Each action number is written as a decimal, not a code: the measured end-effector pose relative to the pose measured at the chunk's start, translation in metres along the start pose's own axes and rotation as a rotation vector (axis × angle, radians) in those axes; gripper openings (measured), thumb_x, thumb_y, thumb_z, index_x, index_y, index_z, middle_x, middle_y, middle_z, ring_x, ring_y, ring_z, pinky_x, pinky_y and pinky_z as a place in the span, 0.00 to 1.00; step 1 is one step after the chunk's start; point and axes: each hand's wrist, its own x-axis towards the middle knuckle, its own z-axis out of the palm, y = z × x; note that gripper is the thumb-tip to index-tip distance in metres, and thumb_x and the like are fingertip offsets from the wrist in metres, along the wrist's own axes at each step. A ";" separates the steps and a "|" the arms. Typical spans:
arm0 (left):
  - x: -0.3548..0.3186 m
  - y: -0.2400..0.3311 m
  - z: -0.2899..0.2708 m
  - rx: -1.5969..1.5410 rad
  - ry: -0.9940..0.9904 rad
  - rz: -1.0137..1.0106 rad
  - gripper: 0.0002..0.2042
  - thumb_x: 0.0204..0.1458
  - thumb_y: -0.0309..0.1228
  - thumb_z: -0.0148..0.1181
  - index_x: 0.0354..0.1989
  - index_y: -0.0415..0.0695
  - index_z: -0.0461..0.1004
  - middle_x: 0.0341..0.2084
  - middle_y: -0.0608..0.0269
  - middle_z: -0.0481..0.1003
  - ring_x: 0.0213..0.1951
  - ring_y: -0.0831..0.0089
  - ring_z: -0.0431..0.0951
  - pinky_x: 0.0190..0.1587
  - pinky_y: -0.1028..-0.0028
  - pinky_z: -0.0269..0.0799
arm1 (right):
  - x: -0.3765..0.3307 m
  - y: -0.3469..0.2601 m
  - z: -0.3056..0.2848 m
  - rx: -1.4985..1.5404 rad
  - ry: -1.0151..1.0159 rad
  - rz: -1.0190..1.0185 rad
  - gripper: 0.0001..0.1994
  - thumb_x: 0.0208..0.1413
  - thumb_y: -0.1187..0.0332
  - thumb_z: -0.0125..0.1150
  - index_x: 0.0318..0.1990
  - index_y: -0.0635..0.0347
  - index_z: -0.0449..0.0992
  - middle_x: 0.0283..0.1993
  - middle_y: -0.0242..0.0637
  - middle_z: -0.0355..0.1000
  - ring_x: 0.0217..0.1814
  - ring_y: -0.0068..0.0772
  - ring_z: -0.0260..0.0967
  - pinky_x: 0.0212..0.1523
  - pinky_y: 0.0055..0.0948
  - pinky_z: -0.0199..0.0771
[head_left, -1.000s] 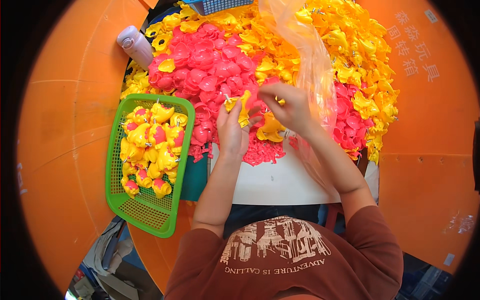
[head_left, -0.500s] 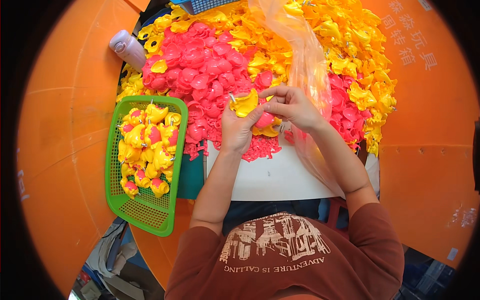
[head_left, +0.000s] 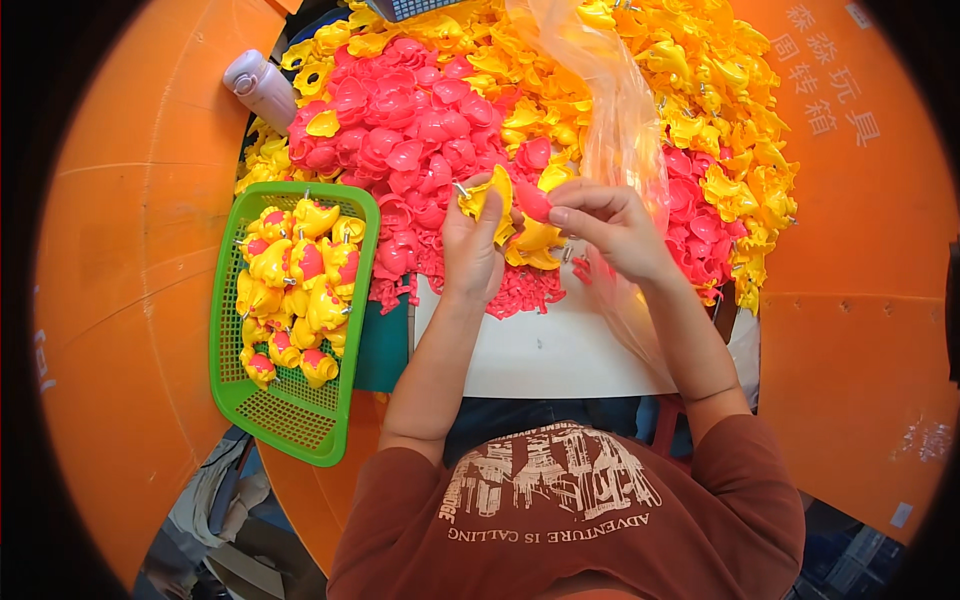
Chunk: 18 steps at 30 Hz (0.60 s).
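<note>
My left hand (head_left: 472, 255) grips a yellow plastic shell (head_left: 488, 203) with a small metal pin sticking out at its left side. Just to the right, my right hand (head_left: 615, 228) pinches a glossy pink plastic piece (head_left: 534, 201) between thumb and fingers, close to the shell. Another yellow shell (head_left: 538, 243) lies on the table below the pink piece. Beyond my hands rises a heap of pink pieces (head_left: 405, 150), with small red-pink bits (head_left: 525, 292) at its near edge.
A green basket (head_left: 365, 290) on the left holds several yellow figures (head_left: 310, 265) with pink patches. A lilac bottle (head_left: 262, 90) stands behind it. Clear plastic film (head_left: 615, 120) drapes between the piles; more yellow shells (head_left: 690, 70) lie far right. Orange panels (head_left: 850, 230) flank the white tabletop (head_left: 540, 360).
The yellow shell in my left hand has tilted more upright. My right hand has moved slightly right and down, with the pink piece now raised in its fingertips.
</note>
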 end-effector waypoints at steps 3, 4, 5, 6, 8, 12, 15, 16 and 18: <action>-0.004 0.011 0.017 -0.290 -0.063 -0.288 0.33 0.56 0.60 0.23 0.52 0.43 0.60 0.47 0.55 0.67 0.50 0.65 0.68 0.52 0.65 0.65 | 0.004 0.012 0.015 -0.225 0.123 -0.293 0.06 0.48 0.74 0.62 0.35 0.64 0.77 0.49 0.40 0.65 0.53 0.31 0.62 0.52 0.29 0.60; -0.005 0.011 0.016 -0.288 -0.061 -0.285 0.33 0.56 0.60 0.23 0.52 0.43 0.60 0.47 0.55 0.67 0.50 0.65 0.68 0.52 0.65 0.65 | 0.007 0.016 0.022 -0.450 0.199 -0.421 0.06 0.47 0.73 0.63 0.34 0.63 0.78 0.53 0.42 0.62 0.59 0.34 0.58 0.57 0.32 0.55; -0.005 0.011 0.013 -0.320 -0.081 -0.270 0.33 0.56 0.60 0.23 0.53 0.43 0.59 0.47 0.54 0.67 0.50 0.65 0.68 0.52 0.65 0.65 | 0.009 0.023 0.027 -0.438 0.227 -0.419 0.07 0.47 0.71 0.63 0.34 0.61 0.78 0.56 0.43 0.60 0.62 0.37 0.53 0.60 0.35 0.50; -0.005 0.010 0.011 -0.353 -0.100 -0.254 0.33 0.56 0.60 0.22 0.53 0.43 0.59 0.47 0.54 0.66 0.51 0.65 0.67 0.52 0.65 0.64 | 0.009 0.029 0.031 -0.437 0.224 -0.421 0.07 0.47 0.71 0.63 0.34 0.61 0.78 0.56 0.43 0.60 0.62 0.37 0.53 0.60 0.35 0.50; -0.005 0.008 0.008 -0.342 -0.107 -0.250 0.33 0.56 0.60 0.22 0.53 0.43 0.58 0.48 0.54 0.66 0.51 0.65 0.67 0.52 0.65 0.64 | 0.010 0.035 0.036 -0.400 0.317 -0.386 0.06 0.46 0.68 0.63 0.32 0.55 0.79 0.56 0.45 0.60 0.62 0.43 0.51 0.62 0.39 0.47; -0.004 0.007 0.007 -0.322 -0.102 -0.226 0.35 0.55 0.61 0.22 0.54 0.41 0.58 0.48 0.54 0.65 0.51 0.63 0.65 0.55 0.63 0.61 | 0.010 0.033 0.040 -0.302 0.287 -0.326 0.05 0.46 0.69 0.62 0.32 0.57 0.79 0.57 0.45 0.60 0.63 0.43 0.50 0.62 0.39 0.47; -0.006 0.010 0.009 -0.327 -0.105 -0.206 0.36 0.55 0.61 0.22 0.54 0.40 0.58 0.49 0.53 0.64 0.52 0.63 0.64 0.56 0.62 0.59 | 0.011 0.034 0.039 -0.308 0.261 -0.330 0.05 0.47 0.70 0.61 0.33 0.59 0.78 0.57 0.44 0.59 0.63 0.41 0.51 0.61 0.37 0.50; -0.006 0.010 0.010 -0.331 -0.102 -0.200 0.36 0.55 0.61 0.22 0.54 0.40 0.58 0.49 0.53 0.64 0.52 0.63 0.64 0.56 0.62 0.59 | 0.011 0.034 0.040 -0.234 0.242 -0.334 0.05 0.49 0.71 0.61 0.34 0.60 0.78 0.58 0.43 0.58 0.63 0.38 0.52 0.60 0.35 0.51; -0.007 0.011 0.010 -0.376 -0.123 -0.190 0.36 0.55 0.61 0.22 0.55 0.40 0.58 0.51 0.53 0.63 0.54 0.63 0.63 0.58 0.62 0.57 | 0.011 0.036 0.042 -0.161 0.215 -0.338 0.05 0.50 0.72 0.60 0.35 0.61 0.78 0.59 0.42 0.57 0.62 0.35 0.52 0.60 0.33 0.51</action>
